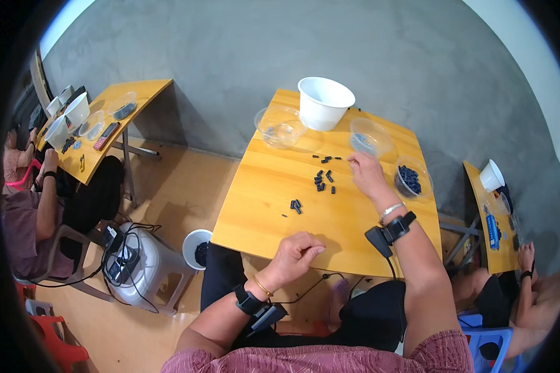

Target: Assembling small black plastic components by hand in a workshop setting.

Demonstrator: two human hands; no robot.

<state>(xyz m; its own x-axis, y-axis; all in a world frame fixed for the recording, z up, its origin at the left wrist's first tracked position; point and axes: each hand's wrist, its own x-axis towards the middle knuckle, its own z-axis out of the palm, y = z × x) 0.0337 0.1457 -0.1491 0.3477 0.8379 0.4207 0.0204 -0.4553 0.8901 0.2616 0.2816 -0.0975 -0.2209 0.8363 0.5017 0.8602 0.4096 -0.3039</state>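
My left hand (292,256) is above the near edge of the wooden table (255,211), its fingers curled in with the thumb against them; anything inside is hidden. My right hand (367,176) reaches to the near rim of a clear round bowl (372,138) with small greyish pieces in it. Its fingers are bent together, and whatever they hold is too small to make out. Left of it, small black cylindrical parts (319,181) lie loosely grouped on the table, with a few more (296,206) nearer to me. A clear bowl of dark parts (410,179) stands beside my right wrist.
A white bucket (325,105) stands at the table's far edge, beside a clear container (280,129). On the floor at left are a white bucket with black parts (198,250) and a stool (152,261) carrying cables. Other people sit at tables on both sides.
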